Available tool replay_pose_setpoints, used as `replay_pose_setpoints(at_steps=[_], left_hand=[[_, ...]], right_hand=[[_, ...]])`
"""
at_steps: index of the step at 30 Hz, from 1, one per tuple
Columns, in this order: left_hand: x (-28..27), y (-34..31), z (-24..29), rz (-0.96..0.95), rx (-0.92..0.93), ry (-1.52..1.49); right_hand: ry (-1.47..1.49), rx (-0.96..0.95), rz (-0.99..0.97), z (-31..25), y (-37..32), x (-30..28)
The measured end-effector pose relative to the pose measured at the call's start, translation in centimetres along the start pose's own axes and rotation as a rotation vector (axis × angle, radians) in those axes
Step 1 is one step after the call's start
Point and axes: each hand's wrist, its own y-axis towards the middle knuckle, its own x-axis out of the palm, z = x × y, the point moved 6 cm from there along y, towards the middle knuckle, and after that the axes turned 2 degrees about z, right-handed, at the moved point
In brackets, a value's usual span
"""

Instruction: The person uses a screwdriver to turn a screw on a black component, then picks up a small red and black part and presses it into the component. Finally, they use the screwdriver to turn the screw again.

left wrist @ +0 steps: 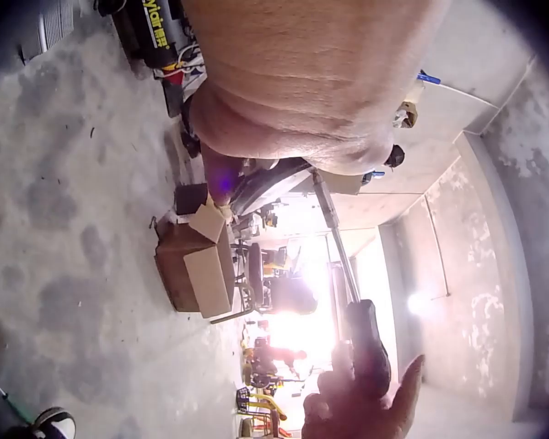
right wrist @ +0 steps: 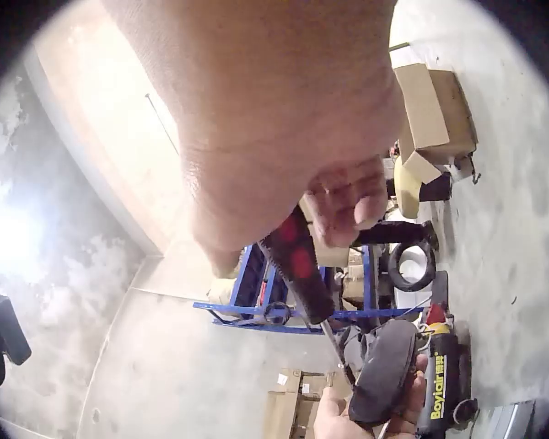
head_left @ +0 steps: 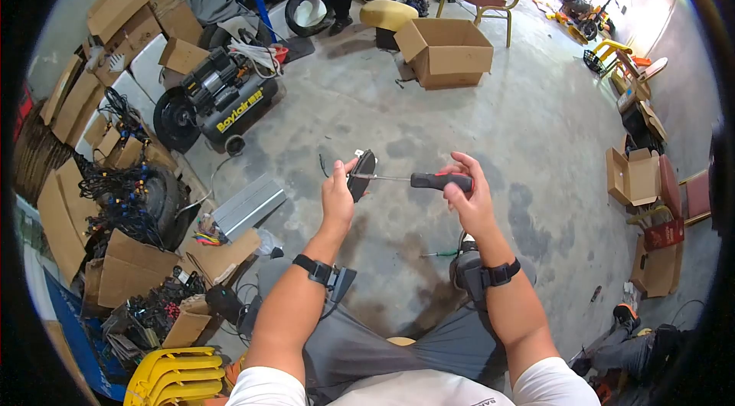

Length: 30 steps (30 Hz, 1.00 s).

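My left hand (head_left: pixel 337 195) grips a dark, rounded, oval part (head_left: pixel 359 188) with a short black wire on one side; its exact kind is unclear. In the right wrist view the smooth black face of that oval part (right wrist: pixel 384 370) shows, with fingers behind it. A screwdriver (head_left: pixel 430 181) with a black and red handle lies in the grasp of my right hand (head_left: pixel 473 199), thumb and fingers about the handle. Its metal shaft points left, and the tip meets the oval part. From the left wrist, the screwdriver (left wrist: pixel 369 347) appears slanted, the oval part mostly hidden by my hand.
Below, a green-handled tool (head_left: pixel 444 254) lies on the floor beside my shoe. A silver finned metal box (head_left: pixel 249 207) and an air compressor (head_left: pixel 230 111) stand left, near piled wiring and cardboard. An open carton (head_left: pixel 452 61) sits ahead. Another person's leg (head_left: pixel 624 352) is at lower right.
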Motion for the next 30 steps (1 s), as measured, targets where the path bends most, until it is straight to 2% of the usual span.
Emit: replay_pose_setpoints(at_steps=[2,3,5,6,8,12,14,21,23,24,26,30], left_hand=[[0.0,0.0,0.1,-0.009,0.013,0.010],[0.0,0.0,0.1,-0.009,0.013,0.010],[0.0,-0.1,0.1,-0.011,-0.003,0.022],[0.0,-0.1,0.2,-0.010,-0.002,0.022],[0.1,-0.2,0.4,-0.008,0.012,0.035],[0.1,-0.1,0.2,-0.019,0.029,0.039],[-0.1,0.1,-0.1,-0.026,0.036,0.061],[-0.1,0.1,-0.3,-0.026,0.022,0.039],[0.2,0.0,-0.1,-0.029,0.041,0.047],[0.2,0.1,-0.2,-0.033,0.039,0.047],[0.1,0.2,-0.5,-0.034,0.064,0.082],[0.0,0.0,-0.2,-0.013,0.051,0.083]], right_hand=[[0.255,0.522,-0.010,1.7,-0.5,-0.2],[0.255,0.522,-0.010,1.7,-0.6,-0.1],[0.010,0.362,0.015,1.0,-0.4,-0.3],[0.010,0.361,0.015,0.8,-0.4,0.2],[0.079,-0.067,0.062,-2.1,-0.1,1.0],[-0.042,-0.111,0.025,-1.3,-0.1,0.3],[0.084,0.140,0.087,-0.3,-0.2,0.2],[-0.191,0.365,-0.039,1.1,-0.5,-0.7],[-0.310,0.079,0.103,-1.1,-0.2,-0.6],[-0.311,0.082,0.106,-1.4,-0.1,0.0],[0.078,-0.016,0.169,-2.4,0.1,0.8],[0.008,-0.051,0.139,-0.8,0.2,-0.4]])
